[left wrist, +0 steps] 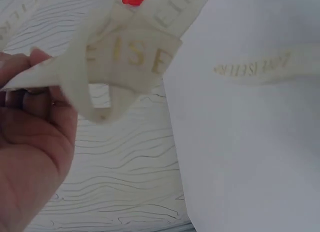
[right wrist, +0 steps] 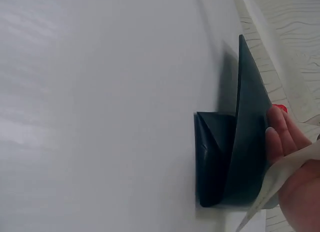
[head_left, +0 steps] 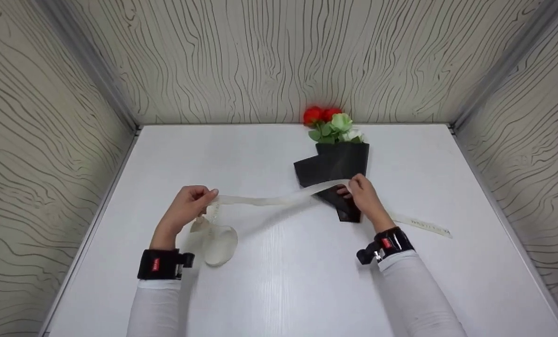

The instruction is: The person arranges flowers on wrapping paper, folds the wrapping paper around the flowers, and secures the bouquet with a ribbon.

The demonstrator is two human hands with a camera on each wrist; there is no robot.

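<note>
A cream ribbon (head_left: 269,201) with gold lettering (left wrist: 132,55) stretches between the two hands above the table. My left hand (head_left: 185,208) pinches it between thumb and fingers, and a loose length hangs below in loops (head_left: 220,245). At the other side my right hand (head_left: 365,199) holds the ribbon over the lower part of a bouquet. That bouquet lies in black wrapping paper (head_left: 344,161), with red flowers (head_left: 313,115), a pale green one (head_left: 341,121) and a white one (head_left: 352,135). In the right wrist view, the right fingers (right wrist: 282,132) are against or very near the paper.
Past the right wrist, a tail of ribbon (head_left: 422,225) lies on the white table (head_left: 269,290). Wood-patterned panels (head_left: 260,61) stand behind the table and at both sides. The flower heads reach the table's back edge.
</note>
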